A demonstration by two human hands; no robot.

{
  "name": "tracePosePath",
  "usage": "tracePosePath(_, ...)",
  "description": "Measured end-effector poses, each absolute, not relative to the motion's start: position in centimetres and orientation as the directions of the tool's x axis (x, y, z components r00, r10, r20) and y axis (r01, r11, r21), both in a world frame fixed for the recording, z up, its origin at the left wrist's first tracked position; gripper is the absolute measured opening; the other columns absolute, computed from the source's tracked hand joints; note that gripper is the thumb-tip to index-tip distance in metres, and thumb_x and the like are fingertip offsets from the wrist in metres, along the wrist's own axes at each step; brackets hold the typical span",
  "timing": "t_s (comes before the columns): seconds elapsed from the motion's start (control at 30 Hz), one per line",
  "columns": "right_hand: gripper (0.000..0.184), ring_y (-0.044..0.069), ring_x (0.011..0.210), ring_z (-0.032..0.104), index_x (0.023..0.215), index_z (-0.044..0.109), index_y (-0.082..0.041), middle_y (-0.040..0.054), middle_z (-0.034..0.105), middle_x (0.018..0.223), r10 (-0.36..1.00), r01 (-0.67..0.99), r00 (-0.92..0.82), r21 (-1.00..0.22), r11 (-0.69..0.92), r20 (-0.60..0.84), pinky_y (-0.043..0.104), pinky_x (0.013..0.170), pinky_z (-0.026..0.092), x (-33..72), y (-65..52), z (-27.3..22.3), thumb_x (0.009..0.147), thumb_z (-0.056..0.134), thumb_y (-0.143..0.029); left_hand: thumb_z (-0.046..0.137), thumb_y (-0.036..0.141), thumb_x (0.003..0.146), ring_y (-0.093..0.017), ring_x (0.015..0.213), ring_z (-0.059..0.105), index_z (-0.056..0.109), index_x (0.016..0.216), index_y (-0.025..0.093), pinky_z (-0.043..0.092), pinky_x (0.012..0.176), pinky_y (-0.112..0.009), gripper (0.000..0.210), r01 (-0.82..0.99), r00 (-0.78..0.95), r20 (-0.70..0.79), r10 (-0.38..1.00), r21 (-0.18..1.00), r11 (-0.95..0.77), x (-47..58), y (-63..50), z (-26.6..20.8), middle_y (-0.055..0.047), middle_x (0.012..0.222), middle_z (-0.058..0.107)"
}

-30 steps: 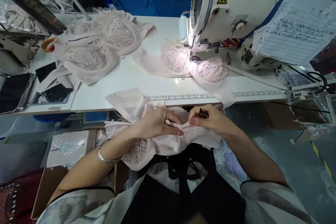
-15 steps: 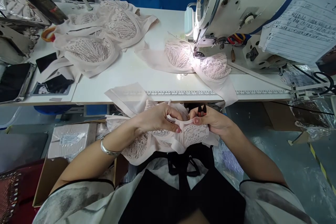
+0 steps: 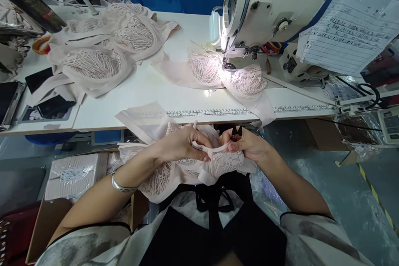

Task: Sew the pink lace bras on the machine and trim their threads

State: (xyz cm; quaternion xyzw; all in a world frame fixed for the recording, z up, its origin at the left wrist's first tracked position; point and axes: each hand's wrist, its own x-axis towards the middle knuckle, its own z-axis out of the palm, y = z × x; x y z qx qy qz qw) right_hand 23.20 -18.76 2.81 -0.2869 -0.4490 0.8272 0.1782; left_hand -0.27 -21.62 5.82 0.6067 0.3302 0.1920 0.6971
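Note:
A pale pink lace bra lies across my lap, just below the table's front edge. My left hand is closed on it, thumb and fingers pinching the fabric near its middle. Close beside, my right hand grips the upper edge of one cup between thumb and fingers. Small thread snips with dark pointed blades are tucked in the right hand, tips up; their handles are mostly hidden. Another pink bra rests on the table, its middle under the sewing machine's lit needle area.
More lace bras are heaped on the table's left side, near orange-handled scissors. A ruler strip runs along the front edge. A paper sheet hangs on the machine. Below left, a cardboard box holds a wrapped package.
The whole view has shifted slightly, so the table things appear farther left. Both hands keep their hold on the bra, with almost no movement between them.

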Motion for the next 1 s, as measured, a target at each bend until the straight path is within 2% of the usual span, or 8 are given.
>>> tracePosePath(0.23,0.041,0.009,0.055,0.039,0.061,0.067,-0.016,-0.0045,0.050,0.056,0.580,-0.053,-0.769,-0.877,-0.477,-0.268,0.024,0.051,0.025,23.8,-18.4,2.8,0.060,0.093,-0.048,0.076,0.017,0.079,-0.011,0.072,0.063,0.079,0.082,0.019,0.046,0.068,-0.019,0.005,0.159,0.713,-0.230,0.663,0.973,0.166,-0.6,-21.7,5.5,0.002,0.078,0.075)
tracePosePath(0.4,0.043,0.010,0.060,0.040,0.059,0.065,-0.016,-0.0043,0.046,0.058,0.599,-0.082,-0.773,-0.903,-0.422,-0.210,0.024,0.053,0.026,24.4,-17.9,2.8,0.062,0.092,-0.048,0.076,0.023,0.082,-0.012,0.071,0.065,0.079,0.081,0.019,0.048,0.068,-0.020,0.004,0.247,0.695,-0.292,0.657,0.955,0.164,-1.1,-21.7,5.6,0.001,0.079,0.075)
tracePosePath(0.63,0.038,0.008,0.060,0.037,0.067,0.072,-0.013,-0.0046,0.044,0.064,0.599,-0.155,-0.794,-0.918,-0.365,-0.105,0.025,0.054,0.019,26.1,-17.2,3.0,0.070,0.089,-0.047,0.072,0.024,0.086,-0.012,0.072,0.066,0.079,0.082,0.022,0.048,0.068,-0.019,0.008,0.290,0.692,-0.309,0.652,0.947,0.140,-1.9,-21.7,5.9,0.003,0.079,0.076)
tracePosePath(1.0,0.033,0.009,0.063,0.042,0.070,0.076,-0.015,-0.0037,0.048,0.063,0.589,-0.151,-0.805,-0.933,-0.327,-0.076,0.025,0.058,0.027,26.5,-17.1,3.1,0.070,0.090,-0.045,0.072,0.028,0.087,-0.013,0.071,0.065,0.078,0.081,0.022,0.046,0.066,-0.018,0.011,0.331,0.690,-0.319,0.650,0.938,0.108,-2.5,-21.8,5.4,0.002,0.077,0.074)
